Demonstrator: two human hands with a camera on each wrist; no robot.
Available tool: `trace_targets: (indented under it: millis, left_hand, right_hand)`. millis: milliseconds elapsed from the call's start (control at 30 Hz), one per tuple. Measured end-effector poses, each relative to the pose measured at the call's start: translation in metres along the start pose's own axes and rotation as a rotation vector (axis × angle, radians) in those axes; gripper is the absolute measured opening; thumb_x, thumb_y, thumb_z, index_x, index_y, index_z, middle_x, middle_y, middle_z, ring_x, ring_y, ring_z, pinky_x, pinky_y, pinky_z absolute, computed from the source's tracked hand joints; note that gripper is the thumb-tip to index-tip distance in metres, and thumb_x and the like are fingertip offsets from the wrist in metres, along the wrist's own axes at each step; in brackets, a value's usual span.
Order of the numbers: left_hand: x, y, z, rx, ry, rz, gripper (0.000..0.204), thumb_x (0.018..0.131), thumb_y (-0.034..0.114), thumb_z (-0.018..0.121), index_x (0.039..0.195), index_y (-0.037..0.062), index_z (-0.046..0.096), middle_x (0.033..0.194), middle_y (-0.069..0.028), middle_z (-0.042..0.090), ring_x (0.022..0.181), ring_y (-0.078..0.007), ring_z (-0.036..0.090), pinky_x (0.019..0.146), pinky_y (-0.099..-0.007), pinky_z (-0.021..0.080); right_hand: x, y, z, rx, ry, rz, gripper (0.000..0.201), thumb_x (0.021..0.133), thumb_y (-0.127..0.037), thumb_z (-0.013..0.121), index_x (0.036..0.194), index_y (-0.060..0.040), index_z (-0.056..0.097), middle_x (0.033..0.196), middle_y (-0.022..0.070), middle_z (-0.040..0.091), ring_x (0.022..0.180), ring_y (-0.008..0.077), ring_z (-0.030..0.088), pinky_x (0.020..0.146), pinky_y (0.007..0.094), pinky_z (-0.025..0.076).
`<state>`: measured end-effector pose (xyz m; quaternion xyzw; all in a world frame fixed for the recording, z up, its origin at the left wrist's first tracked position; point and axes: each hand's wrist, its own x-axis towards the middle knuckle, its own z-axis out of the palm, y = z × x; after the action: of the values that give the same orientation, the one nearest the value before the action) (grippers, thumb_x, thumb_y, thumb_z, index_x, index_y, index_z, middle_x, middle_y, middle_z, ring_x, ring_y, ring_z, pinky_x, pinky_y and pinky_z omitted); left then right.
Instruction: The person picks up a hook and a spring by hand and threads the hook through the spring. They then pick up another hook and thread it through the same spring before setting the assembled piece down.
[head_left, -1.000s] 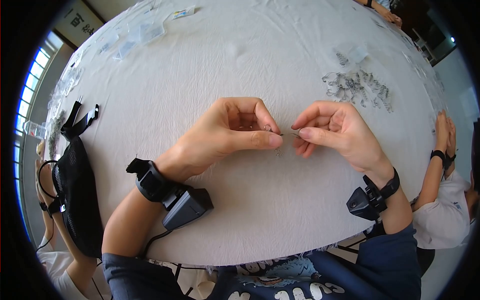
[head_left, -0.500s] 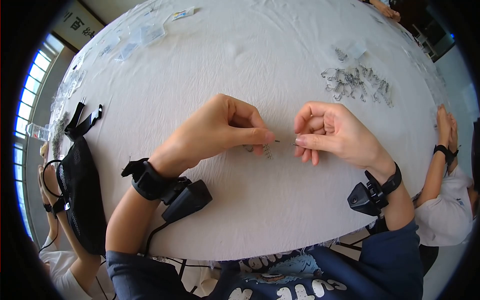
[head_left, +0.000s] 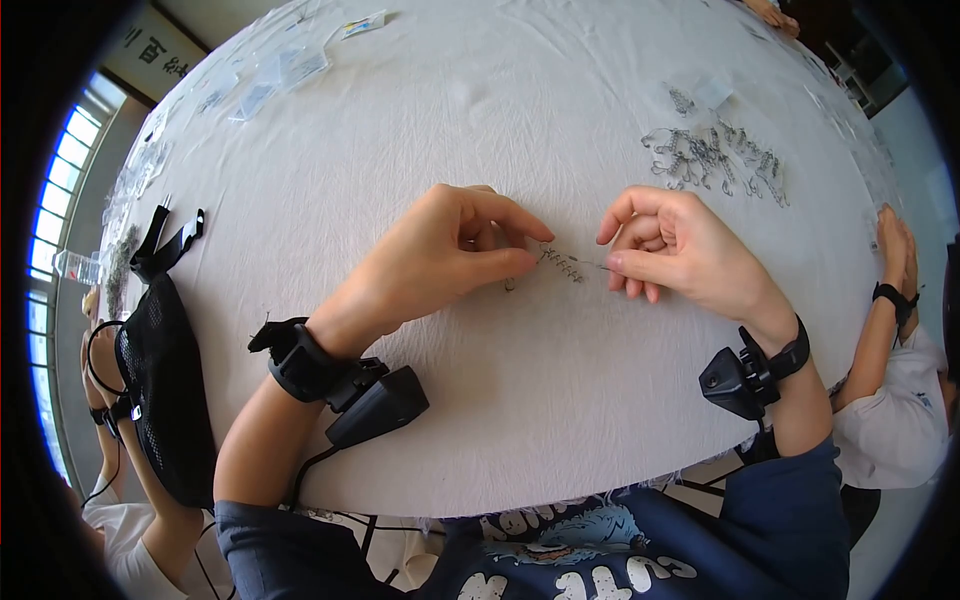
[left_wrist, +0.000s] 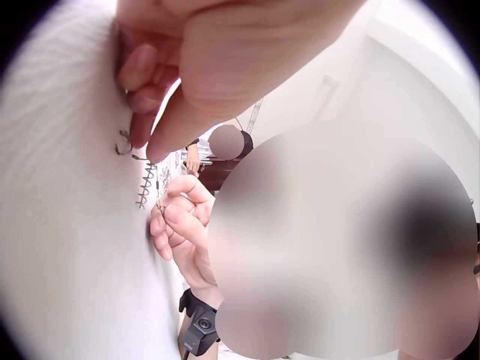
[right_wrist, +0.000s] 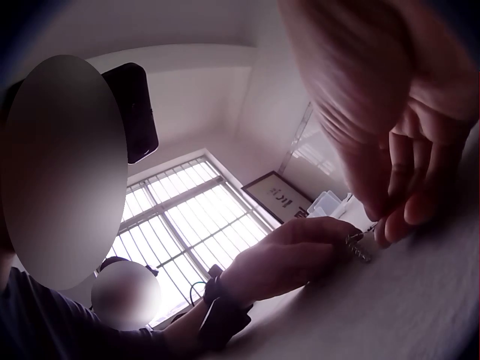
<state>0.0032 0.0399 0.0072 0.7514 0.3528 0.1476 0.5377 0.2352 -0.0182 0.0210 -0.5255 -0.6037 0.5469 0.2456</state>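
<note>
In the head view my left hand pinches a fish hook with a coiled wire spring between thumb and index finger. The spring juts out past the fingertips toward the right. The curved bend of the fish hook shows beside the left fingers in the left wrist view. Opposite, my right hand pinches a thin, short metal wire piece at thumb and fingertips, its darker tip pointing at the spring. In the right wrist view, the spring hangs between both hands, close over the cloth.
A pile of similar hooks with springs lies at the right on the white tablecloth. Clear plastic boxes stand at the far left. A black mesh bag lies along the left edge. Other people's hands rest at the table's right side.
The spring, hanging below the left fingertips half a second ago, now points rightward between the hands. Both hands have risen slightly. A second ago their fingertips were closer together.
</note>
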Motion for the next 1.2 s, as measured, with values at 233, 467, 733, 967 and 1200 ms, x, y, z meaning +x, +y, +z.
trace_targets:
  millis: [233,467,733,967,1200]
  left_hand:
    - [-0.001,0.006,0.001,0.242,-0.005,0.095,0.03,0.08,0.006,0.066,0.109,0.0109,0.067,0.091,0.0001,0.054,0.061,-0.0026,0.043,0.055,-0.0193,0.037]
    - [-0.006,0.003,0.018,0.365,0.04,0.296,0.03,0.077,0.006,0.069,0.106,0.0137,0.07,0.106,-0.0031,0.051,0.063,-0.0082,0.045,0.058,-0.0222,0.04]
    - [-0.002,0.006,0.016,0.291,0.042,0.258,0.022,0.072,0.004,0.073,0.094,0.0066,0.071,0.101,-0.001,0.057,0.063,-0.008,0.045,0.056,-0.0229,0.041]
    - [-0.002,0.015,0.014,0.269,0.053,0.174,0.031,0.067,0.006,0.072,0.096,0.0058,0.062,0.094,-0.002,0.06,0.064,-0.0109,0.047,0.058,-0.0255,0.042]
    - [-0.006,0.008,0.02,0.323,-0.003,0.299,0.037,0.065,0.009,0.071,0.098,0.0044,0.057,0.09,-0.0048,0.059,0.074,-0.0179,0.053,0.067,-0.029,0.045]
  right_hand:
    - [-0.003,-0.001,0.002,-0.105,0.035,0.03,0.011,0.088,-0.006,0.056,0.096,0.0005,0.055,0.071,0.005,0.062,0.062,0.0079,0.055,0.054,0.0219,0.044]
    - [-0.001,0.011,0.004,-0.172,0.044,-0.108,0.009,0.087,-0.004,0.055,0.094,0.0016,0.054,0.067,0.0027,0.056,0.06,0.0076,0.05,0.055,0.0234,0.04]
    - [-0.002,0.003,0.008,-0.262,0.033,-0.09,0.006,0.089,-0.001,0.052,0.095,-0.0003,0.053,0.072,0.0,0.052,0.064,0.006,0.047,0.057,0.0203,0.039]
    - [-0.002,0.005,0.009,-0.241,0.038,-0.087,0.006,0.088,0.0,0.051,0.094,-0.0008,0.052,0.073,0.0005,0.053,0.064,0.0058,0.047,0.057,0.0202,0.039]
    - [-0.006,0.001,0.011,-0.279,-0.03,-0.124,0.008,0.087,0.002,0.052,0.094,-0.0013,0.052,0.071,-0.0012,0.051,0.062,0.0046,0.044,0.055,0.0201,0.035]
